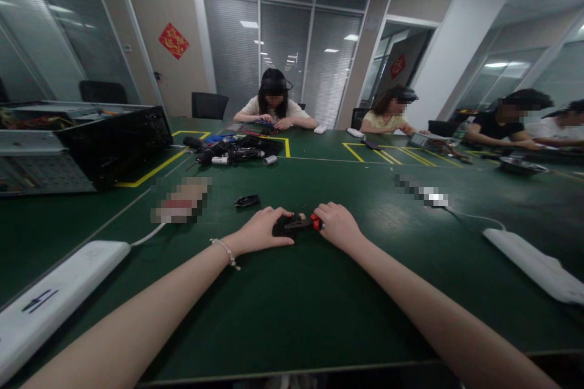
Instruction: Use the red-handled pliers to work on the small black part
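My left hand (264,229), with a beaded bracelet at the wrist, grips a small black part (281,226) between thumb and fingers just above the green table. My right hand (336,225) is closed around the red handles of a pair of pliers (303,223). The dark jaws point left and reach the black part; whether they grip it cannot be made out. A little pale piece shows beside the jaws. Left of and beyond my left hand lies another small black piece (247,200), touched by neither hand.
An open computer case (114,149) stands at the left. Black and blue cables (237,149) are heaped farther back. White power banks (68,298) (533,264) with cables lie on both sides. A metal bowl (522,165) sits at the right. Several people work across the table.
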The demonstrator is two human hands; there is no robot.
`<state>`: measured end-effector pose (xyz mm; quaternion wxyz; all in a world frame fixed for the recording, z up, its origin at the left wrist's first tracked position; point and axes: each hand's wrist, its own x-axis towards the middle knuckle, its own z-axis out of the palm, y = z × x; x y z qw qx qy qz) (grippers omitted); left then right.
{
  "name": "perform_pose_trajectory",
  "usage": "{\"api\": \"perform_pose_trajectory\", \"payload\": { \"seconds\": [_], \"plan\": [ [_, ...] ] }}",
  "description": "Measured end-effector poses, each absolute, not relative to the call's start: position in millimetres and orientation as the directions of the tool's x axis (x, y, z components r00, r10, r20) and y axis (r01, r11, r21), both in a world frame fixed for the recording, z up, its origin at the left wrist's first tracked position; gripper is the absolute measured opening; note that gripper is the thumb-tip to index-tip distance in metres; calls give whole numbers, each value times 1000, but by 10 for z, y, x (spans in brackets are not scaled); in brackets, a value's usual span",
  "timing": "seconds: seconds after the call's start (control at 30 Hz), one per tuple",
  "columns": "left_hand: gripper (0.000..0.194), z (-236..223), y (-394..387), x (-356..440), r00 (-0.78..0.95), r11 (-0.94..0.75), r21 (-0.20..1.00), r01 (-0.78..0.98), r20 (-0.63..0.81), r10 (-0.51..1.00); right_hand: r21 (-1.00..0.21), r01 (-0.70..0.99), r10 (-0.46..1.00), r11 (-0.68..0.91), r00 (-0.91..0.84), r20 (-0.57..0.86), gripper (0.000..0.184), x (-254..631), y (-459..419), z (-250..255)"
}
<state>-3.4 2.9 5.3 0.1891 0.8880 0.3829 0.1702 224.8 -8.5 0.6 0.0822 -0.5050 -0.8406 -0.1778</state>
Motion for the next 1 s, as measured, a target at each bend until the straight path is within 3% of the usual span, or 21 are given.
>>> {"api": "perform_pose_trajectory", "payload": {
  "seconds": [0.47, 0.73, 1.0],
  "plan": [
    [68, 16, 59, -30, 649, -649, 419, 635, 166, 742, 203, 876, 815, 437, -481, 322, 18, 2237, -88, 15],
    [59, 12, 76, -48, 686, -675, 461, 576, 177, 706, 206, 874, 812, 441, -486, 324, 18, 2234, -96, 18],
    [68, 62, 78, -24, 659, -645, 447, 620, 150, 737, 210, 870, 815, 445, -491, 308, 19, 2246, -82, -4]
  ]
}}
